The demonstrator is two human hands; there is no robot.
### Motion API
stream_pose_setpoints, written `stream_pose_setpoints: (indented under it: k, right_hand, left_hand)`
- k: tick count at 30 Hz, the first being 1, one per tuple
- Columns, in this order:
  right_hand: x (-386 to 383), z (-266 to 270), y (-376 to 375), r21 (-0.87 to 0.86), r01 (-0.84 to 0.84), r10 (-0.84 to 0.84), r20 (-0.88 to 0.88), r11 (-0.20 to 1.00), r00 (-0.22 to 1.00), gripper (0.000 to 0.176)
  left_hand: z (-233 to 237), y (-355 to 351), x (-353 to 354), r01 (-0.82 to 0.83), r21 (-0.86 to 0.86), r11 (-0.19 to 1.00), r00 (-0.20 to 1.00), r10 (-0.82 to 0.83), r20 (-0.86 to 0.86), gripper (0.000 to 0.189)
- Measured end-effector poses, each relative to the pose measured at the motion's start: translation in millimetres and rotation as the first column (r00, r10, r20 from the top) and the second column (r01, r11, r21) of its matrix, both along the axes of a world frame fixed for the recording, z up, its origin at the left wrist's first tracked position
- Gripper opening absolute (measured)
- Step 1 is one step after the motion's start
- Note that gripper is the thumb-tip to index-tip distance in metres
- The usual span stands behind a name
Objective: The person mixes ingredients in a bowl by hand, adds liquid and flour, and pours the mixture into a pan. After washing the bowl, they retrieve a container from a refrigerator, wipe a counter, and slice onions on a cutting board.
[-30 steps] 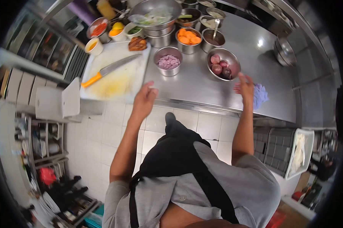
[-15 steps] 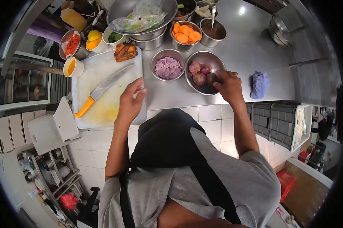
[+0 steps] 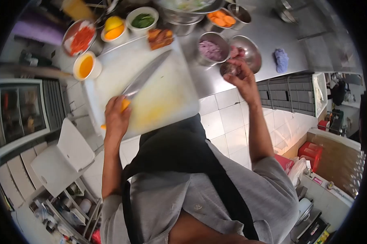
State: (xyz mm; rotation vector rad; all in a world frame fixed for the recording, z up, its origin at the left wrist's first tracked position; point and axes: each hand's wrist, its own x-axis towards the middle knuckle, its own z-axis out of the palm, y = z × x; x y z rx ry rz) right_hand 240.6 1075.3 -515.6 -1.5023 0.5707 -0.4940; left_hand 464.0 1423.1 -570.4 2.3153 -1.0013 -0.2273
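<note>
My left hand (image 3: pixel 117 116) is wrapped round the orange handle (image 3: pixel 125 104) of a large knife, whose blade (image 3: pixel 146 75) lies across the white cutting board (image 3: pixel 179 87). A browned block of food (image 3: pixel 160 38) sits at the board's far edge. Over the near left rim of a steel bowl (image 3: pixel 253 55), my right hand (image 3: pixel 242 81) has its fingers curled round a dark red onion (image 3: pixel 231 70), partly blurred. More red onions (image 3: pixel 237 51) lie in that bowl. Just left of it stands a bowl of sliced purple onion (image 3: pixel 210 50).
Along the back stand bowls of orange slices (image 3: pixel 221 18), chopped greens (image 3: pixel 143 20), yellow and orange pieces (image 3: pixel 114 29) and red strips (image 3: pixel 82 40). A cup of orange liquid (image 3: pixel 86 67) touches the board's left side. At right lies a blue cloth (image 3: pixel 281 61).
My left hand has moved left and closed on the knife handle. My right hand has drawn back with an onion. The view has shifted, and the knife's handle end is slightly turned.
</note>
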Motion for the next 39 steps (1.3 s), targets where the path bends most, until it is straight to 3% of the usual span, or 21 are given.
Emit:
stream_pose_setpoints:
  k: [2,4,5,8,9,12,17,26,32,39]
  right_hand:
    - [26.5,-18.8,55.4,0.104,-0.041,0.041,0.008,0.994,0.999,0.045]
    - [51.5,-41.1,99.2,0.021,-0.089,0.091,-0.133,0.996,0.987,0.044]
    - [63.1,-52.1,116.7,-0.208,-0.094,0.059,-0.168,0.974,0.984,0.046]
    - [89.5,-71.9,152.2,-0.476,-0.073,0.003,-0.146,0.877,0.989,0.049]
    - [92.2,-72.8,158.4,-0.549,-0.099,-0.003,-0.181,0.83,0.983,0.052]
    - [99.7,-78.5,170.0,-0.743,0.011,-0.094,-0.069,0.67,0.993,0.049]
    - [105.2,-96.4,177.4,-0.737,0.118,-0.163,0.01,0.665,0.987,0.046]
    - [111.1,-102.2,183.0,-0.73,0.223,-0.257,0.066,0.646,0.964,0.043]
    - [112.5,-99.4,184.7,-0.721,0.233,-0.299,0.038,0.653,0.953,0.044]
    - [111.7,-103.2,181.6,-0.683,0.246,-0.318,0.021,0.688,0.948,0.042]
  left_hand:
    - [1.3,1.6,4.7,0.029,0.002,1.0,1.0,-0.029,-0.01,0.044]
    - [7.0,2.8,15.7,0.116,0.079,0.99,0.989,-0.108,-0.097,0.043]
    - [14.8,3.7,18.3,0.141,0.112,0.984,0.976,-0.12,-0.18,0.037]
    - [23.3,13.4,21.6,0.215,0.189,0.958,0.964,-0.176,-0.201,0.032]
    - [21.9,19.3,23.3,0.263,0.144,0.954,0.952,-0.233,-0.2,0.03]
    - [26.3,29.0,17.0,0.182,0.12,0.976,0.941,-0.137,-0.31,0.031]
    - [54.2,44.8,-0.5,0.265,0.037,0.963,0.904,-0.235,-0.358,0.039]
    - [85.2,62.3,-1.3,0.391,0.199,0.898,0.856,-0.276,-0.437,0.047]
    - [95.0,66.2,5.8,0.429,0.238,0.871,0.842,-0.291,-0.453,0.047]
    - [72.3,43.8,9.3,0.458,0.152,0.876,0.83,-0.36,-0.426,0.047]
